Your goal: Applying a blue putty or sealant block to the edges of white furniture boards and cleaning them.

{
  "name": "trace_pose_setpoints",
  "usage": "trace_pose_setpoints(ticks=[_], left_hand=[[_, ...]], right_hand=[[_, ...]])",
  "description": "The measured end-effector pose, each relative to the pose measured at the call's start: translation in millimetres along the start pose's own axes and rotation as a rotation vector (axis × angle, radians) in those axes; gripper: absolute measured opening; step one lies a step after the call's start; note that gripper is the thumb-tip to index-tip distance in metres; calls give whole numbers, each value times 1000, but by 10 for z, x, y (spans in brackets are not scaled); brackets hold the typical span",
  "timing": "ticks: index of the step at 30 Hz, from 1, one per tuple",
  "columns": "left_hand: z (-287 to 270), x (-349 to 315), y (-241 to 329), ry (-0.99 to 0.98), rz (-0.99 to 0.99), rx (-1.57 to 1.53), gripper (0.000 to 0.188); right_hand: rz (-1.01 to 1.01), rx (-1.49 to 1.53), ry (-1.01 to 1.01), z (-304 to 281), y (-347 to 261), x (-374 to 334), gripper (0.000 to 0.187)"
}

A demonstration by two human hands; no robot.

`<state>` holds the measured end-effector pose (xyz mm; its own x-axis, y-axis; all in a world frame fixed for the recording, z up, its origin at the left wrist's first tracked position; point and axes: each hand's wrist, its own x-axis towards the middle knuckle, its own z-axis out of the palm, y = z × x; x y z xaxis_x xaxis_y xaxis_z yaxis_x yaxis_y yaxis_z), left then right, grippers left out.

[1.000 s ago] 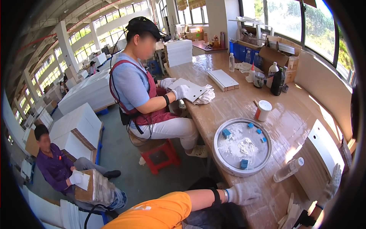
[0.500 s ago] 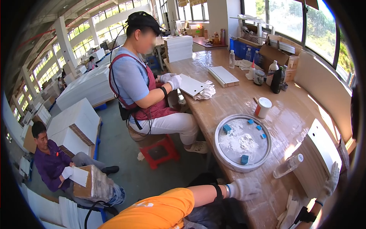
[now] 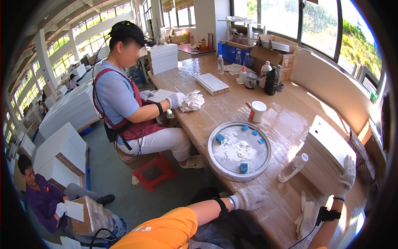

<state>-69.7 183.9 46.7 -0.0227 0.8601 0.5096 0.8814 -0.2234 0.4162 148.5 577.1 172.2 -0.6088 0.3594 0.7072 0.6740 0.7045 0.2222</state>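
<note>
My left hand, in a white knit glove, lies palm down at the near edge of the table, fingers stretched out and holding nothing. To the right, my gloved right hand rests with extended fingers against the near end of a stack of white panels. The top panel has a dark hole near its far end. Beyond my left hand sits a round grey tray with white powder or paste and several small blue blocks. A clear bottle stands between tray and stack.
A crumpled pale cloth or glove lies before the stack. Past the tray are a white tub, a small panel stack and several bottles. A seated co-worker handles a panel at left; another person sits lower left.
My view has turned right, so the scene sits further left. Both my hands keep nearly the same places. The co-worker at the table has drawn the panel closer and lower.
</note>
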Motion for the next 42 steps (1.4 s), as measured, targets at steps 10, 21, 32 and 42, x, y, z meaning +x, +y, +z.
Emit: trace_pose_setpoints(ticks=[10,21,32,42], left_hand=[[36,104,21,56,34,17,23],[-42,49,16,97,-164,-91,30],[-544,-759,690,268,-1156,-1808,41],[-391,-943,664,424,-1148,-1785,37]], right_hand=[[-3,-95,53,-273,36,-6,49],[-95,215,141,-2215,-893,-1023,48],[-308,425,-259,-1879,-1765,-1868,43],[119,169,-393,-1342,-1124,-1618,59]])
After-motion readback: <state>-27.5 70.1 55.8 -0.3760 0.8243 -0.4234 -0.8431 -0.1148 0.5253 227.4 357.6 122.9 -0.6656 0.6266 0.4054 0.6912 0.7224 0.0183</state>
